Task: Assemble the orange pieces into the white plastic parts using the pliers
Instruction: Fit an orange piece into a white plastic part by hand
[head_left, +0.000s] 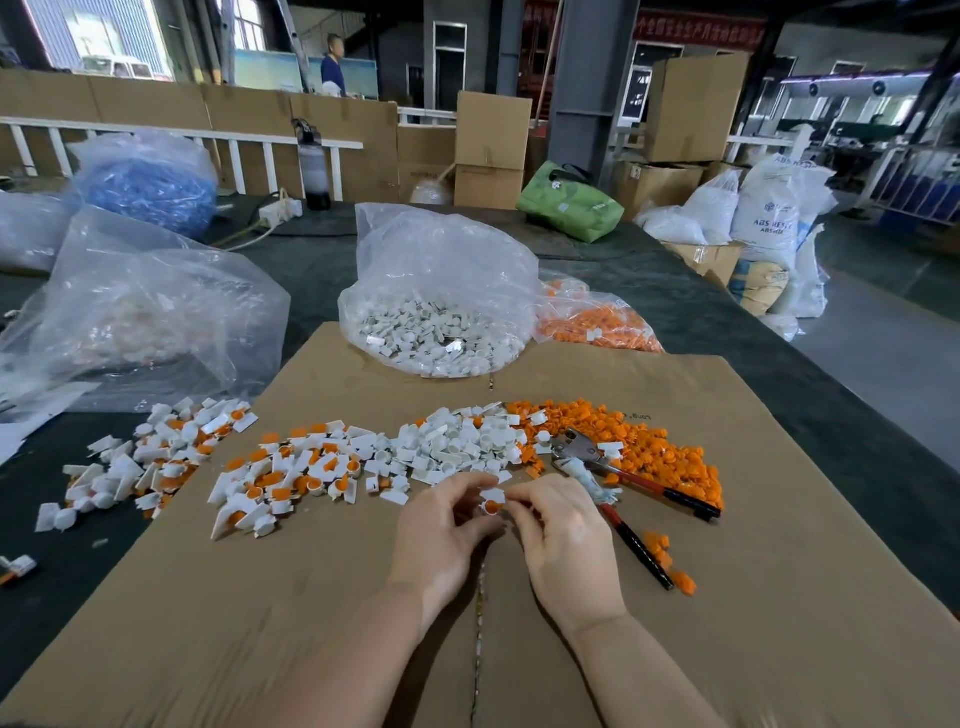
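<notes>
Here my left hand (441, 525) and right hand (558, 525) pinch one white plastic part (492, 500) with an orange piece in it, fingertips closed on it above the cardboard sheet (311, 623). The red-handled pliers (618, 483) lie untouched just beside my right hand, against the loose orange pieces (654, 441).

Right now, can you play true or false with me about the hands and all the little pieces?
1. Both hands, left hand and right hand, hold one white part with orange inside. True.
2. The pliers are in the right hand. False: they lie on the cardboard.
3. The loose orange pieces are piled right of the hands. True.
4. The big bag of white parts sits nearer than the hands. False: it sits farther back.
</notes>
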